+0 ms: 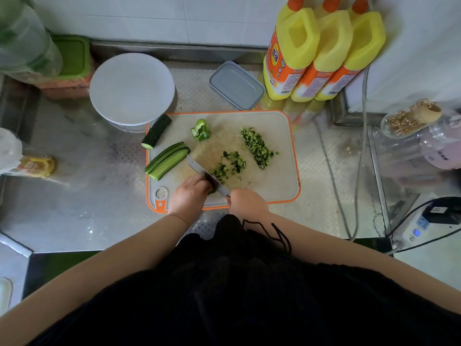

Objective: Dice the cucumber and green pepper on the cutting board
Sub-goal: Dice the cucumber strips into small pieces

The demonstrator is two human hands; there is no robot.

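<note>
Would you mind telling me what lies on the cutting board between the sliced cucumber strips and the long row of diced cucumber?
In the head view, between the cucumber strips and the diced row lie the knife blade and a smaller pile of dice.

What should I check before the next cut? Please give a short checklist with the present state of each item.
1. Right hand grips knife: ok.
2. Left hand fingertips clear of blade: cannot tell, very close.
3. Piece under left hand held steady: cannot tell, mostly hidden.
4. Board flat on counter: ok.
5. Cutting area free: ok, diced piles lie past the blade.
6. Slices, pepper all on board: ok; cucumber half overhangs the edge: not ok.
</note>
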